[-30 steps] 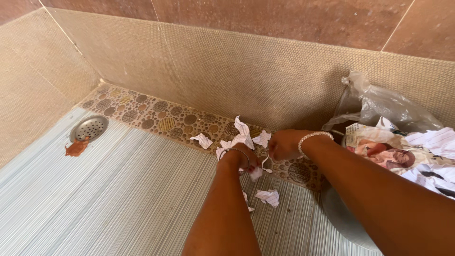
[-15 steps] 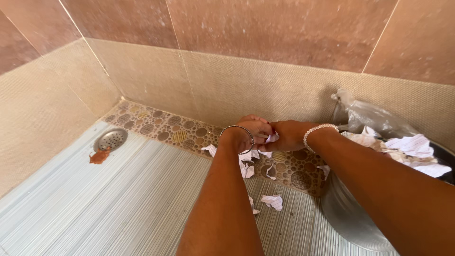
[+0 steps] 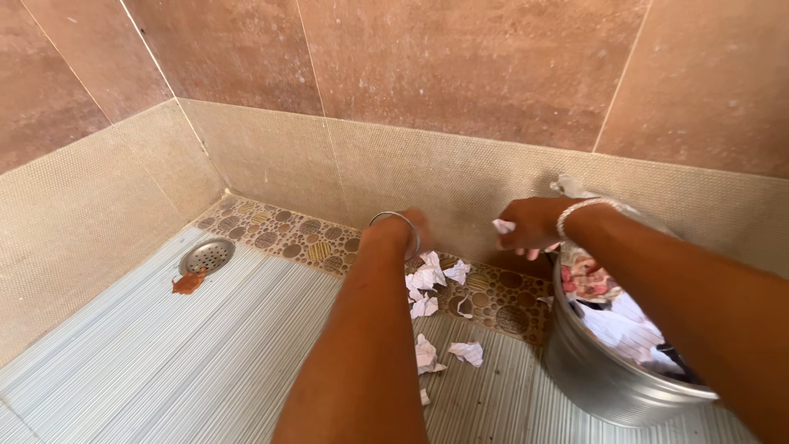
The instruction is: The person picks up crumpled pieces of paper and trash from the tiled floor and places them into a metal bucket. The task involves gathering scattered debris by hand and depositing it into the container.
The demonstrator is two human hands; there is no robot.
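drain (image 3: 206,256) far left, paper scraps (image 3: 427,279) centre (on floor), bucket (image 3: 608,378) right

paper scrap (image 3: 503,226) | white, crumpled (small) | pinched in right hand (image 3: 532,225)

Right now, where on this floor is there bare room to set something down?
The striped floor is free between the round drain with its reddish scrap and the left forearm. It is crowded around the torn paper scraps under the left hand, and by the metal bucket below the right hand.
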